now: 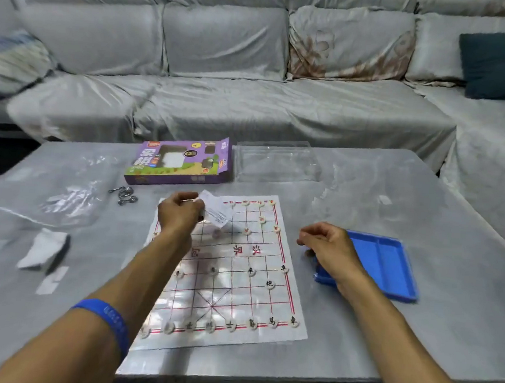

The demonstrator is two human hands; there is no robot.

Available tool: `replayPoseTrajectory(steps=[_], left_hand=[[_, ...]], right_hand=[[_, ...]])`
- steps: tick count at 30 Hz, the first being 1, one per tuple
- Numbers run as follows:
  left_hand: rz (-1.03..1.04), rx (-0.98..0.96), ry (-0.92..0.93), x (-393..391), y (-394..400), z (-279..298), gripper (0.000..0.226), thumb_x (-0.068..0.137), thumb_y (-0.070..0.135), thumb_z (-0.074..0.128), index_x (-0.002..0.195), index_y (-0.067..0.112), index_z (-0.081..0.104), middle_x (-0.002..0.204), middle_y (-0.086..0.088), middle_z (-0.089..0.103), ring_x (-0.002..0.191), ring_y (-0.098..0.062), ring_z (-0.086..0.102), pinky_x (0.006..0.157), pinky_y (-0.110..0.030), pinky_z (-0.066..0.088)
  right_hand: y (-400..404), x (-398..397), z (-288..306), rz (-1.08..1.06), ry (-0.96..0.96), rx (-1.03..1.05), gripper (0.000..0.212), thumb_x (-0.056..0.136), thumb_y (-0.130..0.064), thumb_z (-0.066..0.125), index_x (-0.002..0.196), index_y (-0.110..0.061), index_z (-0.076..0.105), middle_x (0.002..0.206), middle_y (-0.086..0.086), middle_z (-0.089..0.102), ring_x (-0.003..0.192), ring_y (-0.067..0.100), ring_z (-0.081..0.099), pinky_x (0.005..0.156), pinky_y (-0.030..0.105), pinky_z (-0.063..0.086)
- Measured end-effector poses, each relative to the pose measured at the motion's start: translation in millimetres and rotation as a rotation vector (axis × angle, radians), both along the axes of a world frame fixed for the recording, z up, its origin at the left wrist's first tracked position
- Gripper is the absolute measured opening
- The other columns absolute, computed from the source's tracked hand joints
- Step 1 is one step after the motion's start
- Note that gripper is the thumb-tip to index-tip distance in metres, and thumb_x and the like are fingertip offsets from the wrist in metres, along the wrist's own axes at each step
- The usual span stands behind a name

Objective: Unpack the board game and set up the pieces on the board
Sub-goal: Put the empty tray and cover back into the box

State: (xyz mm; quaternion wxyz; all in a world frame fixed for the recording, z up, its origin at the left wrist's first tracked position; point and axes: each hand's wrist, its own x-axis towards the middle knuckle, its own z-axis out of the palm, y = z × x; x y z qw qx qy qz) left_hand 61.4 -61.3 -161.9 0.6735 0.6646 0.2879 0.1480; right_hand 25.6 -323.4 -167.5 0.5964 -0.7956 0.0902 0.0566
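Left hand (pixel 180 211), frame centre, is curled round a small crumpled clear bag (pixel 217 212) over the far-left part of the xiangqi board sheet (pixel 263 341). Looks like it's tipping out the remaining pieces. One blurred disc (pixel 216 234) sits just below the bag mouth.

Right hand (pixel 327 245), right of centre, has its fingers curled in over the near-left corner of the blue tray (pixel 390 262). Something small may be pinched there, can't tell.

My read of progress: near side about done, with the back row (pixel 231 325) filled, the soldiers and a cannon (pixel 270 284) set. Far side is only populated on the right, so roughly two thirds through.

How I'd do this step:
- Keep the bag low and tilt it slowly. The discs are light and will roll on the glossy sheet.
- Empty it over the bare far-left squares or into the tray, not over seated pieces.
- Use the right hand to pin the sheet edge, since it can slide on the worktop (pixel 425 205).
- Seat each disc on a line crossing, character up.

Purple game box (pixel 181 163) and clear lid (pixel 276 163) lie at the worktop's far edge, well out of the way.
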Motion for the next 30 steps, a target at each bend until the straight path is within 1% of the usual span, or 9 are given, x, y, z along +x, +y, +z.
replayPoseTrajectory(steps=[5,9,13,18,20,23,26,28,30], left_hand=[[0.298,-0.011,0.071,-16.1,114.1,-11.6,0.030,0.080,-0.010,0.062,0.103,0.011,0.062,0.096,-0.016,0.066,0.066,-0.022,0.064,0.062,-0.026,0.055],[0.329,0.018,0.149,-24.6,152.2,-32.7,0.031,0.079,-0.008,0.063,0.095,0.018,0.065,0.099,-0.013,0.068,0.086,-0.029,0.067,0.078,-0.040,0.059],[0.286,0.031,0.193,-22.8,162.0,-50.4,0.026,0.080,0.000,0.060,0.093,0.022,0.068,0.103,-0.012,0.069,0.092,-0.031,0.067,0.080,-0.040,0.058],[0.152,0.660,0.320,-26.9,149.7,-51.0,0.042,0.073,0.021,0.060,0.114,0.018,0.066,0.121,-0.021,0.057,0.107,-0.041,0.056,0.098,-0.050,0.046],[0.108,0.795,0.321,-24.5,132.0,-43.1,0.038,0.081,0.016,0.063,0.119,0.014,0.064,0.129,-0.023,0.049,0.118,-0.043,0.043,0.103,-0.048,0.038],[-0.029,0.841,0.185,-10.5,96.2,-32.3,0.031,0.081,0.018,0.062,0.112,0.020,0.068,0.128,-0.015,0.055,0.116,-0.039,0.045,0.097,-0.047,0.043],[-0.176,0.823,0.076,21.3,50.1,-20.6,0.028,0.078,0.018,0.064,0.104,0.026,0.069,0.118,-0.007,0.064,0.104,-0.031,0.057,0.090,-0.047,0.050],[-0.290,0.829,0.015,46.0,10.6,-12.1,0.029,0.078,0.017,0.064,0.106,0.025,0.069,0.114,-0.004,0.067,0.100,-0.027,0.059,0.090,-0.044,0.052],[-0.424,0.902,-0.024,69.3,-29.3,-8.5,0.032,0.078,0.019,0.063,0.110,0.024,0.067,0.120,-0.004,0.066,0.105,-0.027,0.058,0.092,-0.046,0.050]], right_hand=[[13.5,3.1,-0.2,0.011,0.000,-0.055,0.006,0.091,-0.018,0.064,0.091,-0.022,0.067,0.091,-0.002,0.073,0.082,0.017,0.066,0.064,0.023,0.046],[20.0,3.7,-0.3,0.002,0.009,-0.068,0.006,0.091,-0.018,0.063,0.092,-0.021,0.068,0.093,-0.001,0.073,0.087,0.020,0.066,0.071,0.027,0.051],[22.5,3.8,0.4,-0.008,0.026,-0.086,0.007,0.092,-0.018,0.062,0.091,-0.021,0.068,0.094,0.000,0.072,0.088,0.020,0.065,0.070,0.027,0.050],[11.7,6.5,7.3,0.011,0.051,-0.081,0.006,0.091,-0.019,0.063,0.095,-0.022,0.068,0.095,-0.002,0.072,0.094,0.019,0.065,0.069,0.025,0.048],[-5.4,9.5,8.3,0.051,-0.011,-0.258,0.012,0.089,-0.025,0.066,0.101,-0.025,0.066,0.101,-0.006,0.069,0.097,0.015,0.064,0.076,0.028,0.051],[-32.0,4.4,10.5,0.264,0.054,-0.595,0.051,0.079,-0.039,0.074,0.126,-0.034,0.054,0.127,-0.012,0.055,0.115,0.012,0.053,0.086,0.031,0.050],[-50.3,-5.0,9.2,0.522,0.240,-0.905,0.092,0.070,-0.047,0.077,0.147,-0.042,0.027,0.160,-0.012,0.014,0.147,0.019,0.013,0.115,0.044,0.026],[-57.2,-9.6,5.0,0.569,0.277,-0.952,0.102,0.072,-0.039,0.075,0.152,-0.043,0.010,0.162,-0.014,-0.008,0.150,0.017,-0.006,0.120,0.044,0.014],[-62.3,-9.9,-2.3,0.524,0.208,-0.964,0.098,0.078,-0.029,0.068,0.152,-0.044,0.005,0.161,-0.014,-0.010,0.150,0.016,-0.006,0.120,0.041,0.011]])
